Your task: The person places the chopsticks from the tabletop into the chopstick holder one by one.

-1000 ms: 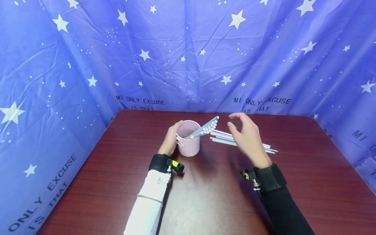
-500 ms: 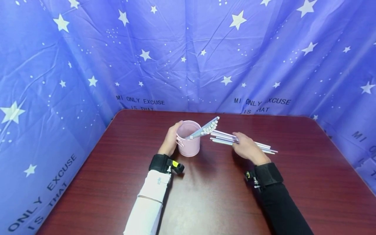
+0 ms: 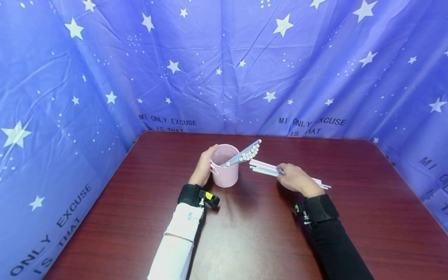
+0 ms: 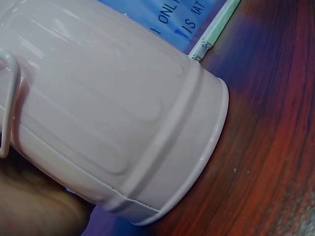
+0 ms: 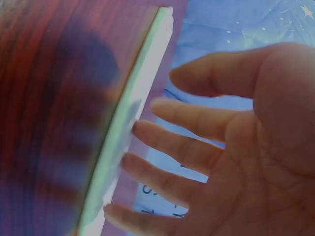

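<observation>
A small pale pink metal bucket [image 3: 224, 177] stands on the table, its ribbed side and wire handle [image 4: 11, 105] close up in the left wrist view. My left hand [image 3: 202, 167] grips it from the left, thumb at the rim; the other fingers are hidden behind. A bundle of slim bluish sticks [image 3: 245, 152] with white ends leans out of the bucket to the right. Right of it lie several slim pale sticks [image 3: 262, 167], white, green and bluish. My right hand [image 3: 295, 179] is over their middle, fingers [image 5: 179, 142] extended with fingertips right at the sticks, thumb held apart.
The dark red wooden table [image 3: 140, 217] has a rounded back edge. A blue curtain [image 3: 224, 77] with white stars and black lettering hangs behind it and along both sides. Black straps with small cameras [image 3: 211, 198] sit on both wrists.
My right hand has come down from above onto the loose sticks. They have shifted slightly toward me and drawn closer together. The left hand and bucket stay put.
</observation>
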Action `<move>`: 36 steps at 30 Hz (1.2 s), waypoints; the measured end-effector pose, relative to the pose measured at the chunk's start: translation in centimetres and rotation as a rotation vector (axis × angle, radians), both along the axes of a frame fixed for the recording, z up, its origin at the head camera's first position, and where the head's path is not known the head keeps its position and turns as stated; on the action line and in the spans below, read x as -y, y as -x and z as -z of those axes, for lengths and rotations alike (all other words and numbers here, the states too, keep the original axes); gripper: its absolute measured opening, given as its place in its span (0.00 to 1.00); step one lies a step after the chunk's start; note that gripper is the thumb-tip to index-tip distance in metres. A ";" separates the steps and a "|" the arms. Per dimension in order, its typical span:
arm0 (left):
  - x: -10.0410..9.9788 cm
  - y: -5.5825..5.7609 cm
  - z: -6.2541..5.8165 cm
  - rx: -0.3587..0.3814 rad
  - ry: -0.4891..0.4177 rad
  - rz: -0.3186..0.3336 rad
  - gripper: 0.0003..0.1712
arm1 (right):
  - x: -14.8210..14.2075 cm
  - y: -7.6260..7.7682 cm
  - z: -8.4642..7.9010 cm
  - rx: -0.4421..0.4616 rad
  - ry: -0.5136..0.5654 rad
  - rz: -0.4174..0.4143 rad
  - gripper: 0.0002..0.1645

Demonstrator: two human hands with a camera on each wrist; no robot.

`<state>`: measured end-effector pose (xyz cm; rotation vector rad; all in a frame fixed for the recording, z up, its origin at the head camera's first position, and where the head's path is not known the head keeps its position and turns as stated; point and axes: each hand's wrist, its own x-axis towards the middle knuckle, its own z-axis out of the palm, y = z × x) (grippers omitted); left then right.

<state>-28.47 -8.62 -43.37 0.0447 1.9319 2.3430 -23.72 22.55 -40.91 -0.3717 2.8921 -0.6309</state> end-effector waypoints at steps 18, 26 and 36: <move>0.0 0.0 0.0 -0.004 -0.005 0.006 0.31 | -0.5 1.2 2.5 -0.049 -0.040 0.000 0.22; 0.0 0.1 -0.1 -0.002 -0.011 0.007 0.30 | -2.6 5.2 8.7 -0.052 -0.062 0.063 0.13; -0.1 0.0 0.0 0.007 -0.004 0.004 0.30 | 0.5 0.5 1.5 0.021 -0.037 0.085 0.05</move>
